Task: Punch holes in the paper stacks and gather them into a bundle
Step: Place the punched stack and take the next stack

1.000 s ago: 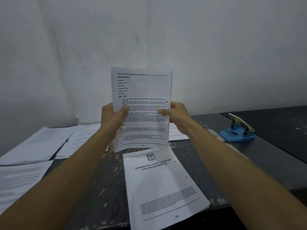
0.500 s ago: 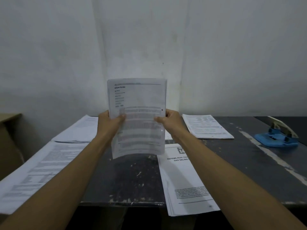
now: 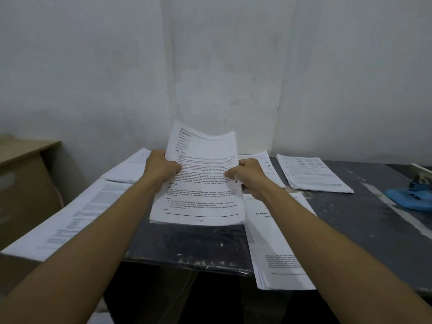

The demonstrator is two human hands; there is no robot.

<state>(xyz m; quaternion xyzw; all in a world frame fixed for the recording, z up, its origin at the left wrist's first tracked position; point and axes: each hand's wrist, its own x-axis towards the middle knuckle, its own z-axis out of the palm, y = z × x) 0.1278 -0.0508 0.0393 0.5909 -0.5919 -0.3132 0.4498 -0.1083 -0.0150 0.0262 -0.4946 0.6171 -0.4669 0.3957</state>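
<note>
White paper stack (image 3: 201,183), long axis running away, top edge toward the wall, gripped by both hands (image 3: 162,168) (image 3: 247,175).

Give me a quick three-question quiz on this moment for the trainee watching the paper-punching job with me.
1. True or false: both hands grip the printed stack, the left hand on its left edge and the right hand on its right edge.
2. Where is the blue hole punch? A) under the held stack B) at the right edge of the dark table C) on the cardboard box
3. Fill in: the stack with the bold title hangs over the table's ____ edge.

Key: 1 true; 2 B; 3 near (front).
</note>
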